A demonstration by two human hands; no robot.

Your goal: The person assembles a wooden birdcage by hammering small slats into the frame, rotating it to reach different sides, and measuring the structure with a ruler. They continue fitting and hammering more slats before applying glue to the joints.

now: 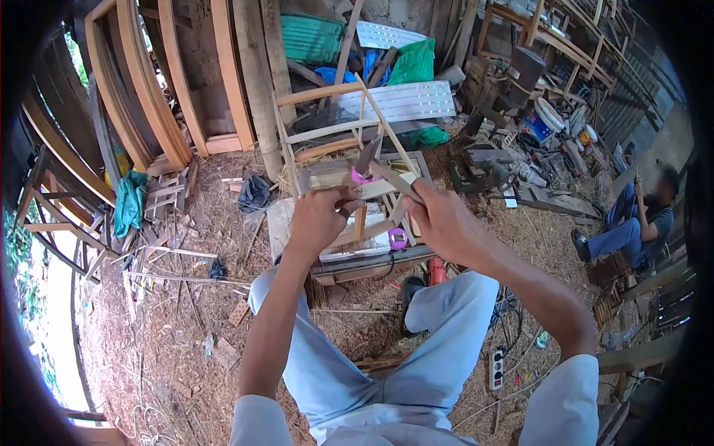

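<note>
My right hand (446, 223) is wrapped around the wooden handle of a hammer (394, 178), whose dark metal head points up and away from me. In front of me stands a light wooden chair frame (327, 135) with slim legs and rails. My left hand (320, 219) is at the near part of this frame, thumb and fingers pinched together beside a pale rail. Whatever those fingertips hold is too small to make out. Below the hands, a purple round tape measure (398, 238) lies on a low worktable (349, 269). A second pink item (362, 176) shows behind the hammer.
A red power tool (436, 271) lies by my foot, and a power strip (497, 369) rests on the shavings-covered floor. Curved wooden frames (149, 89) lean at the left. Another person (639, 215) sits at the right. Tools and buckets (549, 119) crowd the back right.
</note>
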